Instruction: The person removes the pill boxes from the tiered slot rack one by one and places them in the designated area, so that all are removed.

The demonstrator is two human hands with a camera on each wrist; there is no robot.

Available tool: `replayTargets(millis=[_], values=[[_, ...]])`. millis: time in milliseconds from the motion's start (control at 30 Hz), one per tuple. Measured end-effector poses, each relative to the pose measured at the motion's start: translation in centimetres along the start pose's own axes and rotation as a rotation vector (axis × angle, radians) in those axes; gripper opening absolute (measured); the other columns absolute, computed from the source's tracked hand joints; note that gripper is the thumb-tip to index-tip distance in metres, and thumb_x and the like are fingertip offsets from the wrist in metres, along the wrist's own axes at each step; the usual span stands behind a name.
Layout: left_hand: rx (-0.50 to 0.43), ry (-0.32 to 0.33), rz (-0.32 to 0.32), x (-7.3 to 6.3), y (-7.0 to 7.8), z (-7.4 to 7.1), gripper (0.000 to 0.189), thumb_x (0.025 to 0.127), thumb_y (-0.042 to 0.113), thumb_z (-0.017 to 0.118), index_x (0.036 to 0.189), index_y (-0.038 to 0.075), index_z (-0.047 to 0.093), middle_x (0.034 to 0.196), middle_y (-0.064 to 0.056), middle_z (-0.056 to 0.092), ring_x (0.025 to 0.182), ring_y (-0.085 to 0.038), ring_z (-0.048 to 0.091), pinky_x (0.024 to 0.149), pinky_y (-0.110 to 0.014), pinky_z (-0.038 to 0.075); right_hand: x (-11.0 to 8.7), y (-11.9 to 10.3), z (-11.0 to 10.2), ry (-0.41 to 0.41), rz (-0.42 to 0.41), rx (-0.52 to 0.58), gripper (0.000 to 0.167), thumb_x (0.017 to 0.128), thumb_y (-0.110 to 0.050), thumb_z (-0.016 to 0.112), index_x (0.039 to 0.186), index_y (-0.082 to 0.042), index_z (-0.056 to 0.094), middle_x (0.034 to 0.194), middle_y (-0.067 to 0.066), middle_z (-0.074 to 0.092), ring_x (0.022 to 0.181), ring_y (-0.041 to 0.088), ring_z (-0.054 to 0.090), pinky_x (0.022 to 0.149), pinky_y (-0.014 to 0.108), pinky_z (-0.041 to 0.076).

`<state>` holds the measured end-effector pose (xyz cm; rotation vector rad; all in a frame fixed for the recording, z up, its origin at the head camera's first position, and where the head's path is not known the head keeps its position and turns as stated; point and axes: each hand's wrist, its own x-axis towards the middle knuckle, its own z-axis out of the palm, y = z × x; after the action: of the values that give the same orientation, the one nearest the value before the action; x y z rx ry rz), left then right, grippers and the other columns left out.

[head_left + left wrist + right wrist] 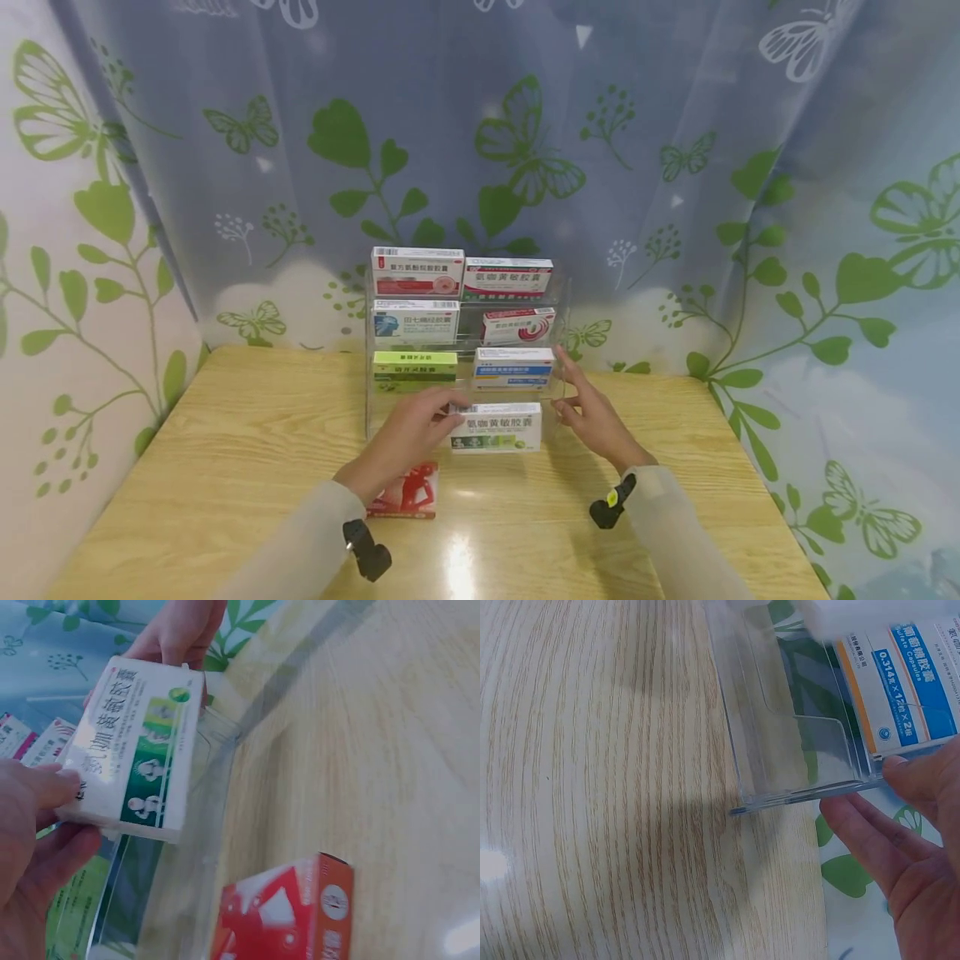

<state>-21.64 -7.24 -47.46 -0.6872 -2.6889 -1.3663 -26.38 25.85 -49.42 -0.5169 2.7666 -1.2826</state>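
Observation:
My left hand [408, 429] pinches a white and green medicine box [497, 429] by its left end, thumb in front and fingers behind. Its printed front faces me, held before the lowest tier of a clear plastic display rack [802, 796]. At the rack's right side, my right hand [596, 417] grips the side wall, thumb at the front edge and fingers along the outside. A blue and white medicine box [907, 690] sits in the rack close by the right thumb. Beside the left forearm, a red medicine box [416, 492] lies on the table, partly covered by it.
Upper tiers hold more medicine boxes in two columns, including a green box [415, 371], a white box with a blue picture [416, 323] and a red and white box [417, 273]. Behind the wooden table [247, 450] hangs a patterned curtain [450, 125].

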Motion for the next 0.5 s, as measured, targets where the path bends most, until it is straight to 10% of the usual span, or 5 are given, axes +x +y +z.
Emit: replayTargets(millis=[500], values=[[-0.029, -0.196, -0.111, -2.7, -2.3, 0.7, 0.017, 0.106, 0.015, 0.072, 0.120, 0.020, 0.079, 0.117, 0.004, 0.079, 0.109, -0.015, 0.073, 0.096, -0.038, 0.065, -0.1, 0.1, 0.0, -0.003, -0.005, -0.006, 0.096, 0.109, 0.002, 0.060, 0.176, -0.041, 0.006, 0.170, 0.028, 0.040, 0.120, 0.049, 0.074, 0.092, 0.044, 0.070]])
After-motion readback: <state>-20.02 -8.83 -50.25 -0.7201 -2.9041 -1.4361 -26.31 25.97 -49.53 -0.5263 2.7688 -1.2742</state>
